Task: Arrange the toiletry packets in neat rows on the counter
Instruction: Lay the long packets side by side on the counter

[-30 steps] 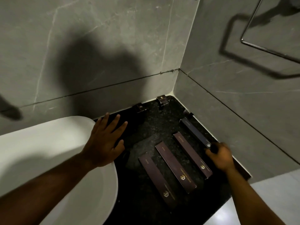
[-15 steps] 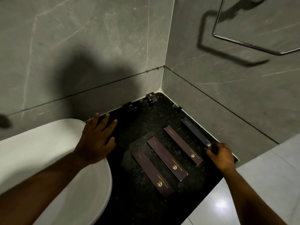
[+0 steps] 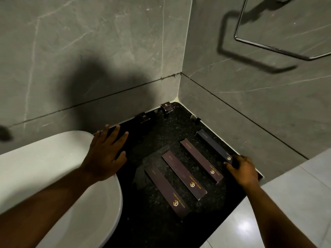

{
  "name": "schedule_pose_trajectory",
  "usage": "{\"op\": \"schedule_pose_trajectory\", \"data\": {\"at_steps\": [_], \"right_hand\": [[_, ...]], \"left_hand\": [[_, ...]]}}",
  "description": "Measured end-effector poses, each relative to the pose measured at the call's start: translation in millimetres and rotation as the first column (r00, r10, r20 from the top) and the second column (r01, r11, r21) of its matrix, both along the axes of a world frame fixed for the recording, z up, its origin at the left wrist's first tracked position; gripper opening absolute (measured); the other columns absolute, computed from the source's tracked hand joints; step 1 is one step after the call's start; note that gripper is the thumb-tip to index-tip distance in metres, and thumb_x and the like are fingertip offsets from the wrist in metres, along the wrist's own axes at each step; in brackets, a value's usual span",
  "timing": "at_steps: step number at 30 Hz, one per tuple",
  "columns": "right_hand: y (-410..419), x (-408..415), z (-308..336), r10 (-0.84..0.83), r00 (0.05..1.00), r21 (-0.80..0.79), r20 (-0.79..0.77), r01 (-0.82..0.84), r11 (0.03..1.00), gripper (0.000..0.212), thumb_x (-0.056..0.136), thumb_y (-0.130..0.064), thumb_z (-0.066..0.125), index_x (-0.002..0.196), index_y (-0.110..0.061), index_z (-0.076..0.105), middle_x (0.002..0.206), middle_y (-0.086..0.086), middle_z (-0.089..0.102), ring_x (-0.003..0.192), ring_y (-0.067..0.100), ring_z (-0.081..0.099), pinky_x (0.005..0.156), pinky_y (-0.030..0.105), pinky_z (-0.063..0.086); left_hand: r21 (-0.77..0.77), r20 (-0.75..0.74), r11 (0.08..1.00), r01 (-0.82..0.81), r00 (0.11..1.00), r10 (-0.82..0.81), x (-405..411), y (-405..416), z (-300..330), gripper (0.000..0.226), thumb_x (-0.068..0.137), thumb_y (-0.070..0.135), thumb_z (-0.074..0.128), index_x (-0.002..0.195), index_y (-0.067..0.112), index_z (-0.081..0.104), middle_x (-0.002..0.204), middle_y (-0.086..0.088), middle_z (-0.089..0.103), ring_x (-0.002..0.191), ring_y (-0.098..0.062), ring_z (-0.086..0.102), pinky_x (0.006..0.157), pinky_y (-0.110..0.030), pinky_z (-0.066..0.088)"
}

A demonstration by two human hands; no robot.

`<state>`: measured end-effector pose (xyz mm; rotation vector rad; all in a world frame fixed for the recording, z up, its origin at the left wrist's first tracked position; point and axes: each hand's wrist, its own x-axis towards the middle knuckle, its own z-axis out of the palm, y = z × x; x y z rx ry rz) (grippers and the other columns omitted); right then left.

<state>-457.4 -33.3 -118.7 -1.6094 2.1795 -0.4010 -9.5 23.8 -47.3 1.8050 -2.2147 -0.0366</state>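
Several long dark packets with gold logos lie side by side, slanted, on the black speckled counter (image 3: 157, 133). The leftmost brown packet (image 3: 166, 190) is nearest me, then a second brown packet (image 3: 183, 174), a third brown packet (image 3: 201, 161) and a dark blue packet (image 3: 213, 145) by the right wall. My right hand (image 3: 241, 169) rests on the counter with its fingertips on the near end of the blue packet. My left hand (image 3: 105, 154) hovers flat with fingers spread over the counter's left part, beside the basin, holding nothing.
A white basin (image 3: 53, 176) fills the left. Two small square packets (image 3: 143, 117) (image 3: 167, 107) stand against the back wall, and a tiny dark object (image 3: 195, 118) sits by the right wall. Grey tiled walls close the corner; a chrome rail (image 3: 268, 45) hangs upper right. Pale floor tiles lie beyond the counter's right edge.
The view has shifted so the counter sits lower and more to the left. The blue packet now lies more in line with the brown ones; my right hand stays at its near end. My left hand keeps its spread pose.
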Motion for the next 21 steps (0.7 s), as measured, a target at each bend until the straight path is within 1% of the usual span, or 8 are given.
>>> {"op": "schedule_pose_trajectory", "data": {"at_steps": [7,10,13,16,18,19,21], "right_hand": [[3,2,5,-0.003,0.999,0.017,0.036,0.003,1.000,0.057,0.081,-0.043,0.067,0.130,-0.016,0.053,0.129,0.018,0.049,0.114,0.037,0.054,0.096,0.045,0.047],[0,1,15,-0.043,0.987,-0.001,0.153,0.043,0.999,0.058,0.079,-0.039,0.069,0.127,-0.009,0.054,0.128,0.022,0.048,0.114,0.040,0.052,0.101,0.045,0.043],[-9,11,37,-0.082,0.977,-0.062,0.197,0.096,0.993,0.056,0.081,-0.037,0.067,0.126,-0.006,0.055,0.127,0.020,0.048,0.113,0.039,0.054,0.102,0.045,0.044],[-29,45,62,0.010,0.974,-0.165,0.228,0.028,0.986,0.050,0.080,-0.038,0.067,0.118,-0.007,0.060,0.119,0.016,0.055,0.106,0.032,0.059,0.095,0.039,0.049],[-46,80,71,0.096,0.972,-0.180,0.214,-0.058,0.982,0.053,0.078,-0.044,0.068,0.117,-0.008,0.062,0.117,0.013,0.060,0.104,0.029,0.061,0.090,0.034,0.049],[-55,100,75,0.143,0.969,-0.173,0.199,-0.109,0.979,0.057,0.077,-0.049,0.067,0.117,-0.008,0.062,0.116,0.013,0.061,0.104,0.029,0.061,0.090,0.034,0.049],[-73,142,74,0.257,0.954,-0.178,0.154,-0.229,0.957,0.067,0.070,-0.064,0.059,0.112,-0.014,0.065,0.112,0.013,0.066,0.103,0.031,0.062,0.091,0.039,0.052]], "left_hand": [[0.022,0.014,1.000,-0.012,1.000,0.012,-1,-1,1,0.064,0.084,0.042,0.032,0.141,0.015,0.038,0.149,-0.018,0.033,0.139,-0.040,0.016,0.108,-0.054,0.014],[0.032,0.022,0.999,-0.011,1.000,0.010,-1,0,2,0.064,0.084,0.042,0.032,0.141,0.013,0.038,0.149,-0.018,0.034,0.139,-0.040,0.018,0.108,-0.054,0.015],[0.055,0.015,0.998,-0.016,1.000,0.015,-1,1,4,0.066,0.084,0.043,0.033,0.141,0.011,0.039,0.148,-0.020,0.035,0.138,-0.041,0.020,0.107,-0.056,0.017],[0.063,0.012,0.998,-0.022,1.000,0.021,-2,1,5,0.067,0.083,0.044,0.034,0.140,0.009,0.040,0.146,-0.021,0.037,0.137,-0.042,0.021,0.106,-0.058,0.020],[0.064,-0.002,0.998,-0.026,1.000,0.026,-3,1,5,0.068,0.083,0.045,0.034,0.140,0.009,0.039,0.147,-0.020,0.035,0.138,-0.040,0.020,0.107,-0.057,0.019],[0.059,-0.008,0.998,-0.031,0.999,0.032,-4,1,5,0.069,0.082,0.045,0.035,0.140,0.008,0.039,0.147,-0.020,0.035,0.138,-0.040,0.020,0.108,-0.057,0.020],[0.042,-0.029,0.998,-0.048,0.998,0.049,-6,1,5,0.072,0.080,0.046,0.038,0.140,0.005,0.038,0.147,-0.020,0.035,0.138,-0.038,0.021,0.109,-0.058,0.021]]}}
